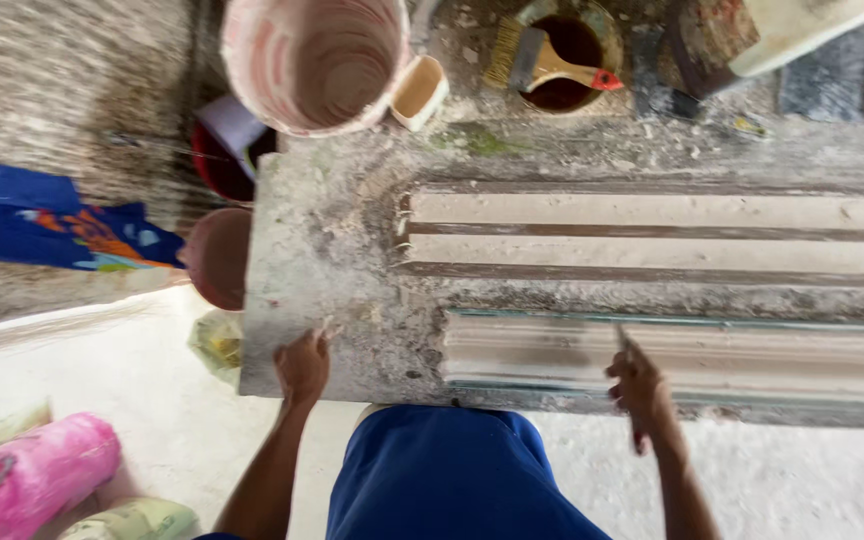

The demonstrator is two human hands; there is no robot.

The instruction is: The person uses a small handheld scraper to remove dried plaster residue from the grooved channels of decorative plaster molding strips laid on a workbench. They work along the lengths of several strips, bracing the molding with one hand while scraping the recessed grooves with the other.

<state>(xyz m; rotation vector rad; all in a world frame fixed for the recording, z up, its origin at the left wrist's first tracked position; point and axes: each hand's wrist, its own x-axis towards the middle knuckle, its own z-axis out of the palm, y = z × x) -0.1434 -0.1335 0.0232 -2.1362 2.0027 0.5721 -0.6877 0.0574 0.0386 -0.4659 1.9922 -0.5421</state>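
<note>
The left hand (303, 365) rested on the near left part of the plaster-crusted workbench (322, 250), fingers spread flat on it. The right hand (638, 385) gripped what looked like a thin tool (622, 338), fingers curled shut around it, its tip touching the near moulded strip (712, 355). A brush (552, 62) lay in a pot far off.

left hand (303, 366) flat, palm down, fingers spread | right hand (637, 385) curled, grip loosely closed, forearms extended forward
</note>
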